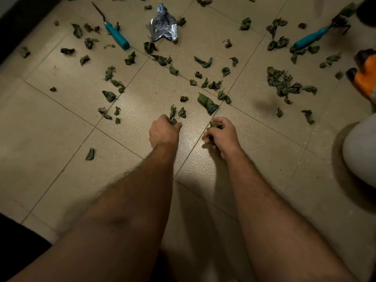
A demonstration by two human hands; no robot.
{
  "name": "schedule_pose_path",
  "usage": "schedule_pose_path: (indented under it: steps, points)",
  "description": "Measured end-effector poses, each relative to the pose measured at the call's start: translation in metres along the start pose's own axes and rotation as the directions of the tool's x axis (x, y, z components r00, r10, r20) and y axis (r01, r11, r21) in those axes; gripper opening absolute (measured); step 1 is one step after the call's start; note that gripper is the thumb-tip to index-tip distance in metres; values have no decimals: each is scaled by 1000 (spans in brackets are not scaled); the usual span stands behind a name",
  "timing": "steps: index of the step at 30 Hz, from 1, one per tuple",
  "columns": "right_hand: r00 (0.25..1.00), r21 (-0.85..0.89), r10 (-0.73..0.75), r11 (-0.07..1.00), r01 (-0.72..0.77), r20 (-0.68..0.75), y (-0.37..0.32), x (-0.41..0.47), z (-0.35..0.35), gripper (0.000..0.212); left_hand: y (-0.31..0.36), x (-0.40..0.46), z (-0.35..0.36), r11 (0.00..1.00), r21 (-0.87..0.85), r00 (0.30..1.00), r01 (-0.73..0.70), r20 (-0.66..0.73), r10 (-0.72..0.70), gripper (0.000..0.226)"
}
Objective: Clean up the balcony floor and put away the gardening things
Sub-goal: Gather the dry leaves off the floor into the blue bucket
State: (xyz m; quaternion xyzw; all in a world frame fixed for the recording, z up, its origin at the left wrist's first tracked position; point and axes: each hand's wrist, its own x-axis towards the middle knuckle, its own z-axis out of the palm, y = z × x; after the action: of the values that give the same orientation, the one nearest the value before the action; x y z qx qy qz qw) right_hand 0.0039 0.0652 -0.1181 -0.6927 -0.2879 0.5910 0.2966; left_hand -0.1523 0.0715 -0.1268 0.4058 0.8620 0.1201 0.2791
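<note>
**Leaves strewn over the tiled balcony floor, both hands gathering**

Leaves (281,82), dark and shrivelled, lie scattered across the beige floor tiles (61,123), thickest in a heap right of the foil wrapper (162,25); a pale rounded container (360,153) shows at the right edge, well right of the wrapper, its contents hidden; an orange glove (366,78) lies above it; a teal-handled trowel (116,35) lies just left of the wrapper, a teal-handled rake (313,37) far right of it among leaves; below the wrapper, the left hand (164,131) grips a clump of leaves, the right hand (221,135) curls round another.
</note>
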Motion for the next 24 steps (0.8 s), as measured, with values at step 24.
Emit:
schedule_pose_path:
  steps: [24]
  points:
    - [998,266,25,964,-8,-59,-19,19,48,10,-1,38,-3,982,-45,981,-183,62,185,56]
